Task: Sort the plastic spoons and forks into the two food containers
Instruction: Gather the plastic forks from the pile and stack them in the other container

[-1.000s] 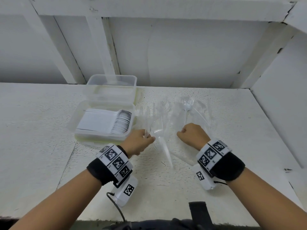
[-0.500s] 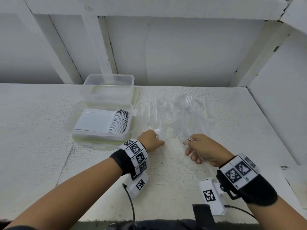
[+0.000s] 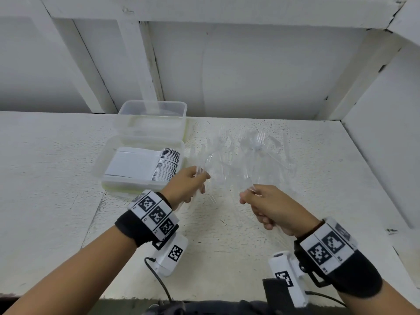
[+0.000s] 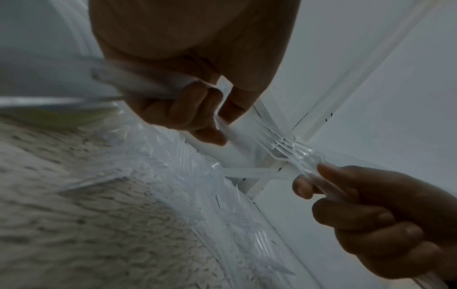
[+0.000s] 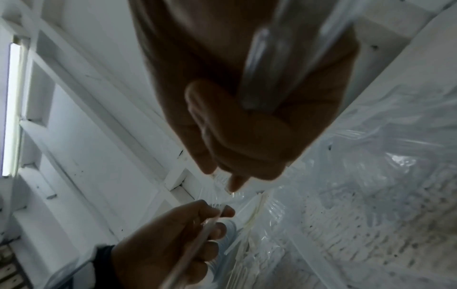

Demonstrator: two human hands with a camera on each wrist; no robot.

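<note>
A heap of clear plastic forks and spoons lies mid-table. Left of it stand two clear food containers: the near one holds a stack of white spoons, while the contents of the far one cannot be made out. My left hand grips clear cutlery just above the heap's near-left edge. My right hand holds a small bundle of clear forks, their tines pointing at the left hand's fingertips. The bundle's handles run through the right palm.
The white table is boxed in by a white back wall and a right side wall. A dark object lies at the table's front edge between my arms.
Both hands have risen out of the heap, each with clear cutlery. The right hand has drawn back toward me, and the left has moved slightly up and right.
</note>
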